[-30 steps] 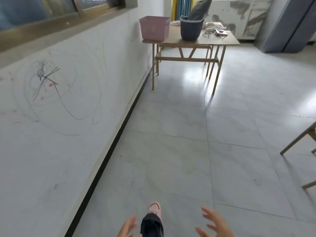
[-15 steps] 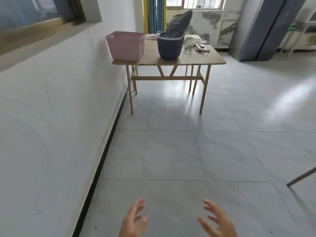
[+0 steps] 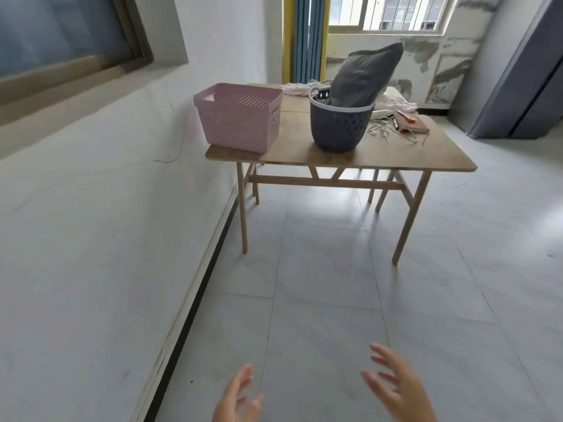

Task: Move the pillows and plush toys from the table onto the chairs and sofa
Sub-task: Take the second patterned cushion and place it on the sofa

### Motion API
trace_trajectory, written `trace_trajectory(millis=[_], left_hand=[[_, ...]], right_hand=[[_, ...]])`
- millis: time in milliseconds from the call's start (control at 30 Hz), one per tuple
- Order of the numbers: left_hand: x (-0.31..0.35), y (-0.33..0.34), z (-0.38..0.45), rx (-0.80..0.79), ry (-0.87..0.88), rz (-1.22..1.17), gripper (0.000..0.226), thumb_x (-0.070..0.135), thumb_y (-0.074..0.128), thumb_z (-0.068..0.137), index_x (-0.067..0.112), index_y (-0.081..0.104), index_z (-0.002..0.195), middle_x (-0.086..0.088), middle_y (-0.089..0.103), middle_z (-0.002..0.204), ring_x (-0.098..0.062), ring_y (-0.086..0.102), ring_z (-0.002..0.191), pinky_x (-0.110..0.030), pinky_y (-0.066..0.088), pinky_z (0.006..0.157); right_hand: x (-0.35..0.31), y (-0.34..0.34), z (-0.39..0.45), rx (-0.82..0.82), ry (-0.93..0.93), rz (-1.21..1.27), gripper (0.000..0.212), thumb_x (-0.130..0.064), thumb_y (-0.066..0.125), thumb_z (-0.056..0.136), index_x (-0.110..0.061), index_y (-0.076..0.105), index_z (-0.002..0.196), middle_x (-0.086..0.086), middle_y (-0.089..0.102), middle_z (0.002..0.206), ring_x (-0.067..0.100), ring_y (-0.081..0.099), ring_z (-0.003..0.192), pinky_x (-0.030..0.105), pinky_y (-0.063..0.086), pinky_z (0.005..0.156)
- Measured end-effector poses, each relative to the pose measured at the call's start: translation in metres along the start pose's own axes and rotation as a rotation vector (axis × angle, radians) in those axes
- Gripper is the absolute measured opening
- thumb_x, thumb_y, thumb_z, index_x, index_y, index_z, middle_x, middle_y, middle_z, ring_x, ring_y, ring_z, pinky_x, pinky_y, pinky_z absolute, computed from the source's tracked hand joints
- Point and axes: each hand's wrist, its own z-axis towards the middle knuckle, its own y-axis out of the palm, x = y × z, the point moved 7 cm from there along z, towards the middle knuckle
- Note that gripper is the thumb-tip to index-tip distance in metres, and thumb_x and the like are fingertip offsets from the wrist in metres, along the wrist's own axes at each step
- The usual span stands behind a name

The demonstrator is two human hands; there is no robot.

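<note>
Our left hand (image 3: 236,397) and right hand (image 3: 396,388) hover at six o'clock, fingers spread and holding nothing. At twelve o'clock the grey pillow (image 3: 364,76) stands upright in the dark basket (image 3: 339,126) on the wooden table (image 3: 396,153), with the pink basket (image 3: 239,117) at its eleven o'clock.

Bright daylight from far window (image 3: 396,12); floor glare; soft blur; wide-angle edge distortion.

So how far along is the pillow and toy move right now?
Nothing looks done from here: no chairs or sofa are in view. Both hands, left and right, are open and hold nothing, short of the table. A grey pillow still stands in the dark basket. No plush toys can be made out.
</note>
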Motion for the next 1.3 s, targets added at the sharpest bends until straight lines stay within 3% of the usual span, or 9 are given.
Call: trace_trajectory(millis=[200, 367, 467, 600, 700, 800, 933, 1067, 1300], left_hand=[[0.036, 0.005, 0.169, -0.071, -0.179, -0.103, 0.069, 0.014, 0.080, 0.064, -0.011, 0.049, 0.121, -0.023, 0.047, 0.130, -0.030, 0.042, 0.124, -0.038, 0.030, 0.105], [0.120, 0.009, 0.289, -0.048, -0.037, 0.171, 0.047, 0.000, 0.064, 0.074, 0.001, 0.050, 0.120, -0.011, 0.053, 0.107, -0.006, 0.057, 0.088, -0.011, 0.046, 0.068], [0.173, 0.025, 0.360, -0.127, 0.052, 0.247, 0.037, -0.002, 0.060, 0.080, 0.016, 0.048, 0.110, -0.007, 0.055, 0.109, 0.019, 0.057, 0.080, 0.000, 0.045, 0.068], [0.226, 0.054, 0.431, -0.236, 0.054, 0.278, 0.037, -0.002, 0.059, 0.083, 0.025, 0.048, 0.105, 0.016, 0.054, 0.101, 0.027, 0.054, 0.081, -0.025, 0.043, 0.091], [0.250, 0.079, 0.478, -0.245, 0.048, 0.289, 0.042, 0.021, 0.059, 0.064, 0.026, 0.049, 0.104, 0.015, 0.055, 0.102, 0.016, 0.058, 0.085, -0.016, 0.041, 0.081], [0.268, 0.104, 0.528, -0.231, 0.023, 0.286, 0.051, 0.028, 0.065, 0.051, 0.027, 0.051, 0.100, 0.012, 0.060, 0.100, -0.005, 0.057, 0.095, -0.020, 0.040, 0.086], [0.335, 0.150, 0.598, -0.214, 0.151, 0.291, 0.033, 0.024, 0.065, 0.074, 0.036, 0.046, 0.098, 0.016, 0.057, 0.104, 0.012, 0.057, 0.088, -0.004, 0.045, 0.074], [0.446, 0.204, 0.658, -0.212, 0.408, 0.307, 0.045, 0.038, 0.056, 0.066, 0.037, 0.044, 0.110, 0.023, 0.051, 0.110, 0.027, 0.049, 0.095, 0.003, 0.042, 0.079], [0.562, 0.271, 0.730, 0.021, 0.627, 0.425, 0.050, 0.010, 0.057, 0.087, 0.015, 0.039, 0.134, 0.000, 0.044, 0.134, -0.016, 0.039, 0.129, -0.031, 0.029, 0.110]], right_hand=[[-0.002, 0.040, 0.142, 0.060, 0.003, -0.055, 0.060, -0.090, 0.053, 0.024, -0.073, 0.046, 0.081, -0.033, 0.059, 0.094, -0.020, 0.048, 0.095, 0.000, 0.044, 0.068], [-0.025, 0.072, 0.249, 0.110, 0.079, -0.072, 0.060, -0.084, 0.061, 0.023, -0.076, 0.042, 0.080, -0.007, 0.062, 0.093, -0.030, 0.047, 0.085, 0.010, 0.045, 0.067], [-0.053, 0.082, 0.314, 0.125, 0.079, -0.091, 0.054, -0.089, 0.054, 0.029, -0.077, 0.043, 0.081, -0.034, 0.064, 0.087, -0.024, 0.050, 0.088, -0.003, 0.041, 0.070], [-0.078, 0.078, 0.386, 0.204, 0.105, -0.049, 0.054, -0.090, 0.051, 0.031, -0.076, 0.044, 0.082, -0.054, 0.048, 0.094, -0.025, 0.050, 0.087, -0.005, 0.040, 0.072], [-0.074, 0.073, 0.437, 0.236, 0.122, -0.039, 0.057, -0.033, 0.084, 0.053, -0.074, 0.048, 0.069, -0.020, 0.066, 0.086, -0.017, 0.057, 0.080, -0.006, 0.040, 0.066], [-0.064, 0.053, 0.500, 0.311, 0.188, 0.003, 0.072, 0.008, 0.066, 0.072, -0.062, 0.058, 0.057, 0.001, 0.067, 0.084, 0.010, 0.063, 0.074, -0.005, 0.041, 0.056], [-0.100, 0.005, 0.609, 0.334, 0.135, -0.003, 0.027, 0.003, 0.058, 0.081, -0.021, 0.066, 0.089, 0.016, 0.067, 0.098, -0.008, 0.062, 0.075, -0.002, 0.042, 0.063], [-0.163, -0.054, 0.717, 0.393, -0.044, -0.011, 0.028, -0.006, 0.060, 0.083, -0.004, 0.056, 0.111, 0.014, 0.058, 0.105, -0.019, 0.057, 0.076, -0.006, 0.040, 0.058], [-0.242, -0.108, 0.826, 0.603, -0.166, 0.095, 0.060, -0.037, 0.066, 0.071, -0.016, 0.041, 0.123, 0.000, 0.049, 0.124, 0.017, 0.047, 0.112, 0.022, 0.046, 0.083]])
